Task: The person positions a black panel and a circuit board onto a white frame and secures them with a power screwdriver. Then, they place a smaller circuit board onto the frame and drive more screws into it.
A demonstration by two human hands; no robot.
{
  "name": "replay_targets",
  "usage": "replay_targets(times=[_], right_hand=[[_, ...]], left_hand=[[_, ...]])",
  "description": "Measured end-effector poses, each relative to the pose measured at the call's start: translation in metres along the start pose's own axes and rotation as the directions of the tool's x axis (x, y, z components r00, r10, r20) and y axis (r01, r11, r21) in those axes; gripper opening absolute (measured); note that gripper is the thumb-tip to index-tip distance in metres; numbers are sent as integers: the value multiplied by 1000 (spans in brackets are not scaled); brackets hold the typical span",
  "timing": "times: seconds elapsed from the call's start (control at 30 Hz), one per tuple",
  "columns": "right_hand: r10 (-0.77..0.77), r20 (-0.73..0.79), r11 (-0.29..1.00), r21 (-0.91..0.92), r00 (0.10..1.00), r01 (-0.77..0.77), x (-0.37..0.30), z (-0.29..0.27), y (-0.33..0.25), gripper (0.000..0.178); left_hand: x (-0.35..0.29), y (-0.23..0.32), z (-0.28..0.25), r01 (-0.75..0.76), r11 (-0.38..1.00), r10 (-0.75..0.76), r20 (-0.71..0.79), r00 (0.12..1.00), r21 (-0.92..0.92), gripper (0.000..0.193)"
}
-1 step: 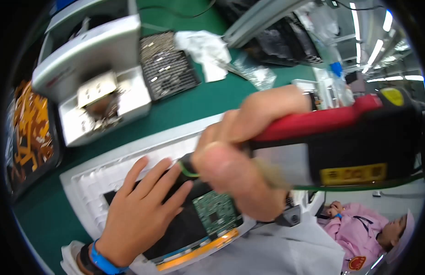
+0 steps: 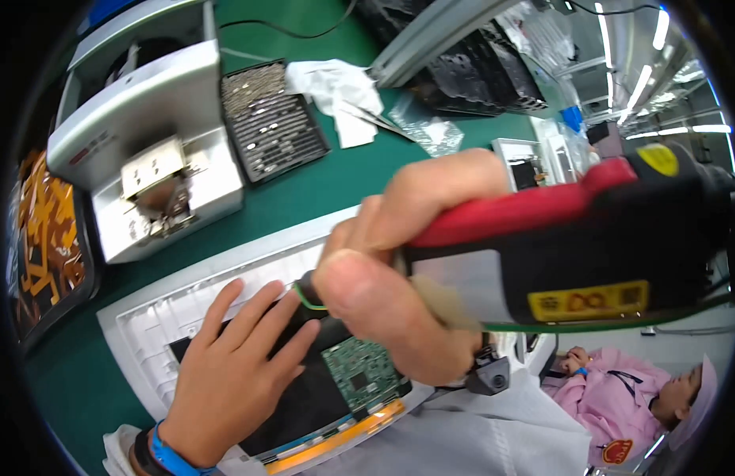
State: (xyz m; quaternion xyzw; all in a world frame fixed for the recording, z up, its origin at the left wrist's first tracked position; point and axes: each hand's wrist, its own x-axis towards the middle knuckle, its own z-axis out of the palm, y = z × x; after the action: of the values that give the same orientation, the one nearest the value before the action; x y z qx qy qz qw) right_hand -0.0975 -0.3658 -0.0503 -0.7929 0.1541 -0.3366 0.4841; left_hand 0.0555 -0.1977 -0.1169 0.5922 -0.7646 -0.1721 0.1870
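White plastic makes up the wide casing (image 2: 145,325) lying on the green bench (image 2: 304,190), as the head view shows it — a black sheet (image 2: 304,404) and a green circuit board (image 2: 363,373) sit on it. The right hand (image 2: 407,270) is wrapped round a red-and-black power screwdriver (image 2: 589,230), its nose just beside the left fingertips; the bit is hidden. The left hand (image 2: 232,373) lies spread over the casing and sheet, grasping nothing visible. The step in hand looks like driver work on the casing; the next move probably calls for a steady, upright bit — clear of those fingers.
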Motion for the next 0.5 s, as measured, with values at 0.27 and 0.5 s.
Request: replay_targets(times=[0.27, 0.5], right_hand=[[-30, -241, 964, 250, 970, 92, 0, 29, 5, 13], [-33, -275, 934, 335, 961, 128, -1, 32, 1, 17]], left_hand=[[5, 0, -7, -4, 999, 1, 60, 998, 51, 48], [1, -7, -15, -46, 999, 46, -23, 999, 4, 35]])
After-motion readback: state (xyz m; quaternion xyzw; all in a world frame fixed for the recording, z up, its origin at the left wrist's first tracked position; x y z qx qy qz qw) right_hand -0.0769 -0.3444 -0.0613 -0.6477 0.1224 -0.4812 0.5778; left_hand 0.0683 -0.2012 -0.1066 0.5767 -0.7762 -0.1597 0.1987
